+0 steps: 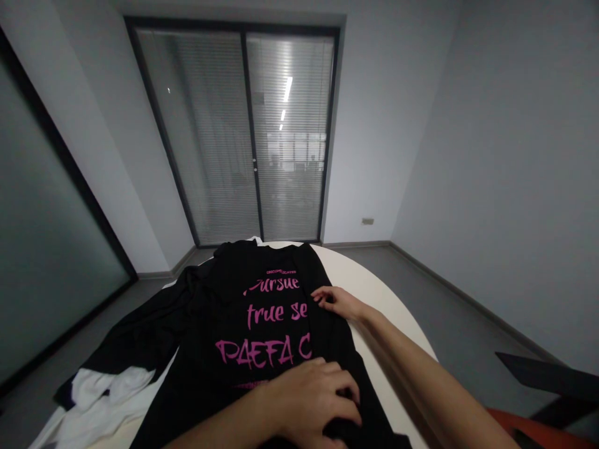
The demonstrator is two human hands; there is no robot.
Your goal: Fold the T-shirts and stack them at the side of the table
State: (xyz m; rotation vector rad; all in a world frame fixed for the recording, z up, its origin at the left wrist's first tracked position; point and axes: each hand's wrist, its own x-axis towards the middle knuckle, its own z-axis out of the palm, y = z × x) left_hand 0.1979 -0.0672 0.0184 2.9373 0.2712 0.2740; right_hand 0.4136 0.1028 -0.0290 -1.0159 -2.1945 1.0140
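Note:
A black shirt (pixel 234 318) with pink lettering lies spread on a round white table (pixel 384 299), its right side folded inward over part of the print. My left hand (pixel 318 399) rests on the lower part of the shirt, fingers bent and apart, pointing right. Near the shirt's upper right edge, my right hand (pixel 339 302) touches the folded strip with its fingertips, the fingers slightly curled and apart. Neither hand shows cloth gripped between its fingers.
Other dark cloth (pixel 145 318) and white cloth (pixel 107 399) lie at the table's left side. An orange chair (pixel 528 427) with a dark armrest stands at lower right. Beyond the table are a glass door with blinds (pixel 294 181) and grey walls.

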